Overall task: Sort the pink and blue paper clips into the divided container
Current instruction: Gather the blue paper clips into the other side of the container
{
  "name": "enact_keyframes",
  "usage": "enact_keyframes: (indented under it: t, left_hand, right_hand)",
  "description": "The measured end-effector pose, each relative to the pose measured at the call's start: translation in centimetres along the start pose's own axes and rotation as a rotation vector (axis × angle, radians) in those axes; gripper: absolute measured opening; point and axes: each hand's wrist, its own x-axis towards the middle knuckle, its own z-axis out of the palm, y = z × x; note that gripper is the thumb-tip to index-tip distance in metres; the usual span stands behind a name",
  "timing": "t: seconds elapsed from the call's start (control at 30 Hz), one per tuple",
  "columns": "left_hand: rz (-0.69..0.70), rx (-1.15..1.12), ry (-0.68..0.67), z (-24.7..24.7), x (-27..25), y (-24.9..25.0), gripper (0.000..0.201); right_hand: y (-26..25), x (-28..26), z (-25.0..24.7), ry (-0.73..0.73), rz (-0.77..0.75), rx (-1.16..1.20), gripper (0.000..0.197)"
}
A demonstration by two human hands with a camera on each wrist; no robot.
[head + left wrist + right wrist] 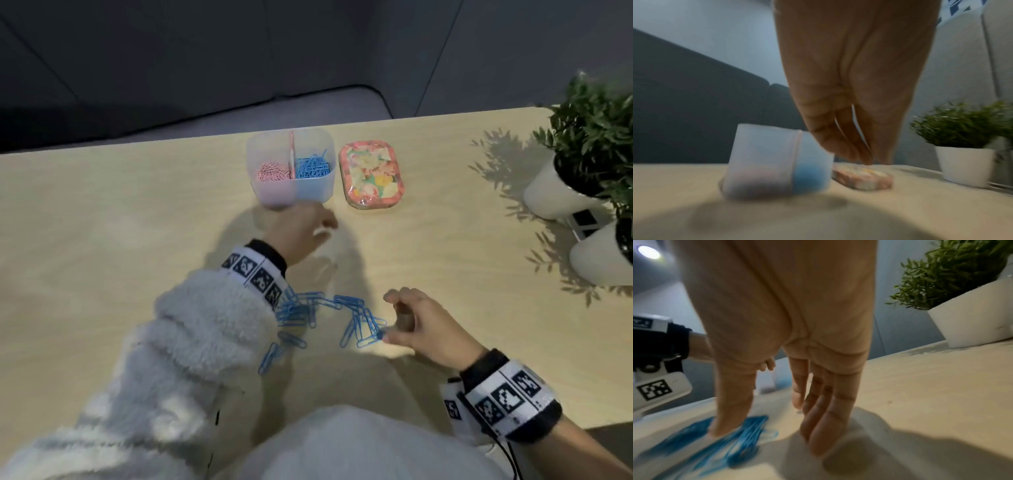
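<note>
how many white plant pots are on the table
2. One white pot stands at the table's right edge, the other white pot just nearer the person, cut off by the frame. More may sit out of view further right.

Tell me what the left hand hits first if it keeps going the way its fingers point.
Probably the divided container: the left hand sits just short of its near wall, fingers aimed that way. Depth is unclear; it might pass toward the floral tin.

Pale wood-grain counter (102,212). On it: translucent divided container (290,195) at the far edge; floral tin (371,173) just beside it; loose blue paper clips (356,317) scattered near the front; two white plant pots (555,195) at the right end.
</note>
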Motion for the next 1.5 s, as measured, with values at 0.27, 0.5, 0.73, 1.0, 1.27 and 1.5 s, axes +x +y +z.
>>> enact_keyframes:
  t: [0.27,0.5,0.73,1.0,1.27,1.5]
  left_hand:
    - [0.009,-0.030,-0.284,6.7,-6.1,0.7,0.031]
    - [0.040,0.010,-0.212,7.9,-7.1,1.5,0.025]
    - [0.047,0.121,-0.185,8.9,-8.1,2.1,0.076]
    - [-0.029,0.045,-0.188,8.4,-7.0,2.0,0.031]
    - [-0.034,0.017,-0.217,7.5,-6.7,0.5,0.019]
    - [-0.020,0.123,-0.161,8.2,-7.0,-0.3,0.011]
  right_hand:
    - [-0.8,-0.6,3.0,0.038,-0.036,-0.148,0.072]
    - [-2.8,1.2,3.7,0.111,-0.070,-0.201,0.038]
    - [-2.3,0.3,3.0,0.119,-0.012,-0.278,0.068]
    - [-3.6,2.2,3.9,0.123,-0.095,-0.262,0.021]
    - [-4.2,2.2,4.0,0.068,-0.073,-0.270,0.005]
    - [-4.2,3.8,1.7,0.005,-0.066,-0.239,0.014]
